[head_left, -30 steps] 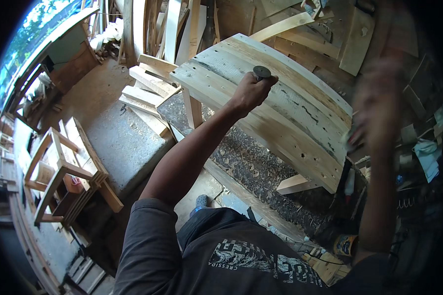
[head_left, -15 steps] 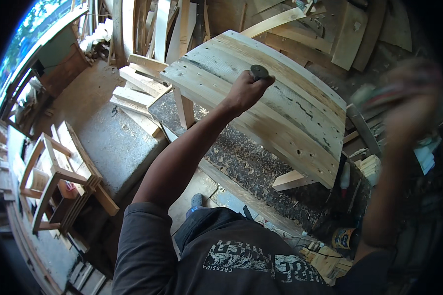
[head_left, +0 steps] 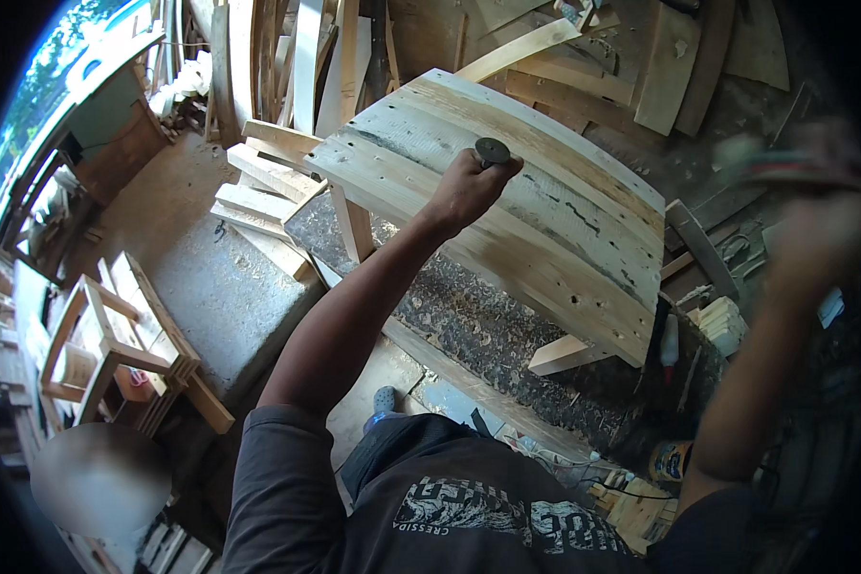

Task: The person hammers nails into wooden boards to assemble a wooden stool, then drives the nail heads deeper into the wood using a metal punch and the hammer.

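Note:
A small wooden table (head_left: 584,277) with a plank top, marked by nail holes and dark cracks, stands before me on a shavings-covered bench (head_left: 430,311). My left hand (head_left: 467,196) is closed around an upright tool with a round, flat, dark grey end (head_left: 493,150); its lower part is hidden by the fist, so its kind does not show. Out to the right, my right hand (head_left: 818,234) is raised, smeared by motion. It grips a blurred object (head_left: 804,165) with a reddish stripe, whose kind I cannot make out.
Cut wood pieces (head_left: 263,191) lie stacked left of the table. A wooden frame (head_left: 110,349) stands farther left, above a blurred round shape (head_left: 100,478). Long boards (head_left: 674,77) lie at the back right. A white bottle (head_left: 670,342) and a tin (head_left: 671,460) sit near the bench's right end.
My right hand, with the blurred object, has shifted slightly right and down. My left hand keeps its grip over the tabletop. A blurred round shape has appeared at the lower left.

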